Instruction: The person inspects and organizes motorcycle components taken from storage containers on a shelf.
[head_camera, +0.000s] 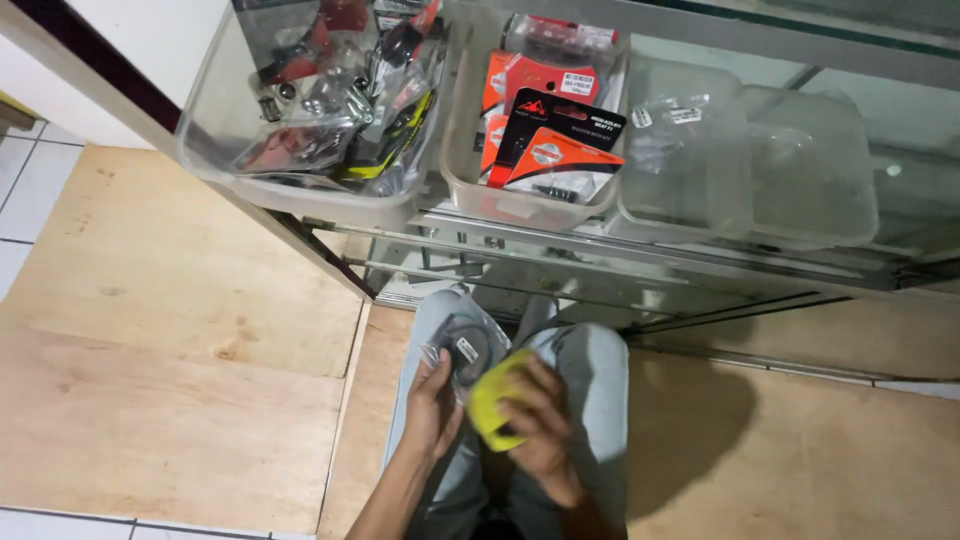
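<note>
Hands come first, close to the camera, low in the middle of the picture. Both sit over the person's lap, above the light blue jeans (600, 360).

The left hand (432, 408) is closed on a small clear bag (462, 345). Its fingers curl round the bag's lower left edge. The bag has a dark round part inside. It tilts up and away from that hand, toward the shelf, so its long side runs from the hand up to the right.

The right hand (540, 425) is closed on a yellow cloth (492, 398). The cloth is bunched up under the fingers. It sits just to the right of the bag and a little below it, touching the bag's lower right side. So the two hands are just beside each other, with the bag and the cloth meeting between them. The cloth hand lies on top, a bit nearer the camera.

Under the legs is a wooden floor board (170, 400).

Farther off stands a glass shelf (560, 255) with a metal frame. On it sit three clear tubs in a row. The left tub (215, 140) holds many small bagged parts. The middle tub (470, 185) holds red and black packs (555, 140). The right tub (800, 215) looks almost bare, with a few clear bags.
</note>
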